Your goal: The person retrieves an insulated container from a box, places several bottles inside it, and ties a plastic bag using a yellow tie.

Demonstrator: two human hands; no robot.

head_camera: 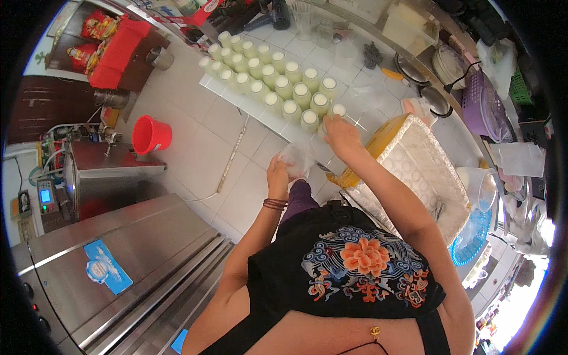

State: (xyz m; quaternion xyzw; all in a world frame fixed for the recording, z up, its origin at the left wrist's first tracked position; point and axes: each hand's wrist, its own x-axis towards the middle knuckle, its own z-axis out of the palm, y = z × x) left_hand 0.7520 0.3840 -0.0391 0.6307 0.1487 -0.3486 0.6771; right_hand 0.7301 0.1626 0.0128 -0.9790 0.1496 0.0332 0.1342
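Observation:
My left hand (278, 174) grips a thin clear plastic bag (298, 156) just off the front edge of the white tiled counter (284, 127). My right hand (344, 138) reaches over the counter, its fingers closed around a pale green bottle (322, 129) at the near end of several rows. My palm and fingers partly hide that bottle. Just beyond my fingertips stands another bottle with a white round top (338, 110). The other bottles (283, 84) stand upright, close together, along the counter.
A foil-lined insulated box (410, 173) stands open beside my right arm. Behind the bottles are a glass pitcher (302, 20) and pan lids (410, 69). A red bucket (151, 134) sits on the floor. At left is a stainless steel appliance (133, 248).

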